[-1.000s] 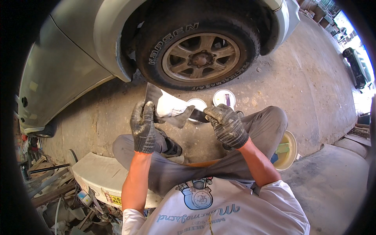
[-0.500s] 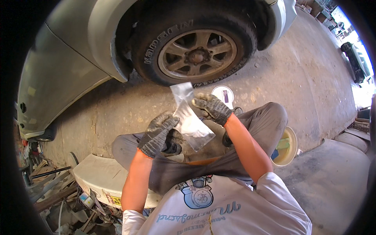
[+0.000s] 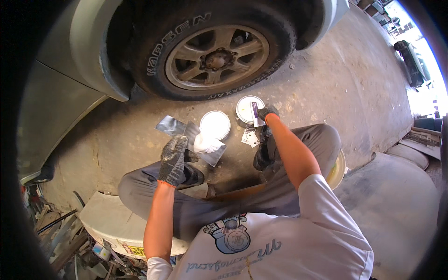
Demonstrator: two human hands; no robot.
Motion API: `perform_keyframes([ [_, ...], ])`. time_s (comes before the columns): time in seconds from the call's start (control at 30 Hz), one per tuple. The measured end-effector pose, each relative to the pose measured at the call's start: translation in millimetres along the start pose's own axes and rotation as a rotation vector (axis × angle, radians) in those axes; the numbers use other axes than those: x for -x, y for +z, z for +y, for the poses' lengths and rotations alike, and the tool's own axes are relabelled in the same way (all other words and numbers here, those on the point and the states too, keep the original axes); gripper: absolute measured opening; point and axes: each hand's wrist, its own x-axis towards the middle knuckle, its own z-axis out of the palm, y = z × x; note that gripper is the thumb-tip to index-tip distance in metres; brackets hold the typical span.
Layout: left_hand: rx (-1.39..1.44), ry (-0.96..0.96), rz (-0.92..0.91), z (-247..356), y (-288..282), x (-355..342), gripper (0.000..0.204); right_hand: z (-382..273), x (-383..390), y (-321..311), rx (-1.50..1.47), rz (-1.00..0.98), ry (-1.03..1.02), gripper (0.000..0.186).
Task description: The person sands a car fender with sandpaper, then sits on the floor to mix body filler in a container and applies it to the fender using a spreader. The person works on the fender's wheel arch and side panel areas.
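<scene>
My left hand (image 3: 172, 161), in a grey glove with an orange cuff, is closed on a clear plastic bag (image 3: 171, 125). White material (image 3: 206, 143) bulges at the bag's lower part. My right hand (image 3: 268, 112), gloved the same way, reaches to a white round lid (image 3: 244, 106) on a tub by the tyre. Its curled fingers are at the right edge of a flat purple-and-white card (image 3: 255, 111) on that lid; the fingertips are partly hidden. A second white round lid (image 3: 215, 122) sits just beyond the bag. Small white cards with dark marks (image 3: 250, 137) lie below the right lid.
A car wheel (image 3: 217, 58) and pale bodywork (image 3: 60, 88) stand close ahead. My shoe (image 3: 263, 157) is near the cards. A yellowish bucket (image 3: 339, 170) stands beside my right knee. At the lower left are a white panel (image 3: 107, 217) and piled scrap (image 3: 65, 238).
My right hand has left the bag and moved forward and right to the card on the lid. The left hand has lowered the bag leftward, uncovering the second lid.
</scene>
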Motion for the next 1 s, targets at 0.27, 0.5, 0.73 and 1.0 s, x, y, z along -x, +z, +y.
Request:
perform_keyframes([
  [0.27, -0.055, 0.066, 0.122, -37, -21, -42, 0.028, 19, -16, 52, 0.036, -0.063, 0.067, 0.070],
  [0.5, -0.111, 0.234, 0.211, -48, -24, -59, 0.031, -10, 3, 16, -0.719, -0.483, -0.067, 0.029],
  [0.73, -0.090, 0.387, 0.270, -46, -16, -62, 0.027, -70, 131, -73, -1.230, -0.736, -0.445, 0.037],
  [1.0, 0.006, 0.434, 0.278, -56, -20, -73, 0.029, -48, 220, -62, -1.017, -0.756, -0.574, 0.033],
])
